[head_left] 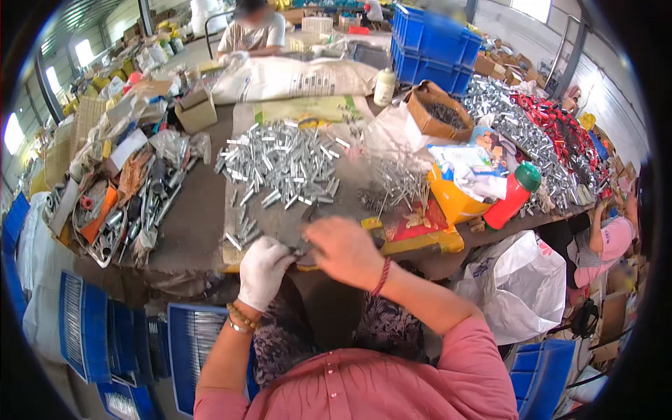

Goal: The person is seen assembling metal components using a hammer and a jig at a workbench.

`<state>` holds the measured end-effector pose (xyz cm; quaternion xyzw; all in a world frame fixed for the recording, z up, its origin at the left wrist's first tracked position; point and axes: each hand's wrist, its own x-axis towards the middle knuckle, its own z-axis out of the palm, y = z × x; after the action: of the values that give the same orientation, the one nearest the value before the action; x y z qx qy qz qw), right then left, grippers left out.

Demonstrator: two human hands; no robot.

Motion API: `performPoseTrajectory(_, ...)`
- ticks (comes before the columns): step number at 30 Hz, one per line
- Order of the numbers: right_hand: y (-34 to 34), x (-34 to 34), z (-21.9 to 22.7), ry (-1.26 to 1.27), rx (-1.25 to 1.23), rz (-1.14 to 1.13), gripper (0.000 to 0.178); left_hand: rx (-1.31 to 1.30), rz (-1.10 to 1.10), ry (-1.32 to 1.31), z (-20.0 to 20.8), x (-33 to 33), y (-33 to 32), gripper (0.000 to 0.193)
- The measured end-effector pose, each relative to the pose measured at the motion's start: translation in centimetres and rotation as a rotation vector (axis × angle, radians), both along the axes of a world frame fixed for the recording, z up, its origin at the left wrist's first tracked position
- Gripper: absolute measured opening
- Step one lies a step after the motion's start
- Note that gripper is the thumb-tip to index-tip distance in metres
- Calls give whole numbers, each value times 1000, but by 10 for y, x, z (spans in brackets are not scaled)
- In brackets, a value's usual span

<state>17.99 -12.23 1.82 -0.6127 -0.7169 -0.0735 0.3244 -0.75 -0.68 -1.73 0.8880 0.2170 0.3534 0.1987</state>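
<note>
My left hand (264,271), in a white glove, is at the table's near edge with its fingers pinched together. A small dark piece seems to show at its fingertips, too small to name. Close beside it on the right is my bare right hand (346,250), its fingers bent toward the left fingertips and smeared by motion. Beyond both hands lies a heap of short silvery metal tubes (280,161), with a few loose tubes (241,232) near my left hand. A smaller pile of thin metal pins (400,183) lies to the right of the heap.
At left a tray (105,260) holds mixed tools and scraps. A cardboard box (439,115), a white bottle (384,87) and a red bottle with green cap (512,196) stand at right. Blue crates (428,52) are stacked behind. Another person (253,31) sits across the table.
</note>
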Motion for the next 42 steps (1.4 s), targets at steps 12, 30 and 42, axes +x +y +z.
performPoseTrajectory(12,-12,33,3,77,-24,-239,27,-68,-37,-29,-1,7,9,10)
performPoseTrajectory(30,-33,7,9,201,-29,-98,31,-75,-50,-25,-3,4,7,10)
performPoseTrajectory(42,-41,-8,-8,-32,-86,-192,17,-77,-17,15,-4,3,2,12)
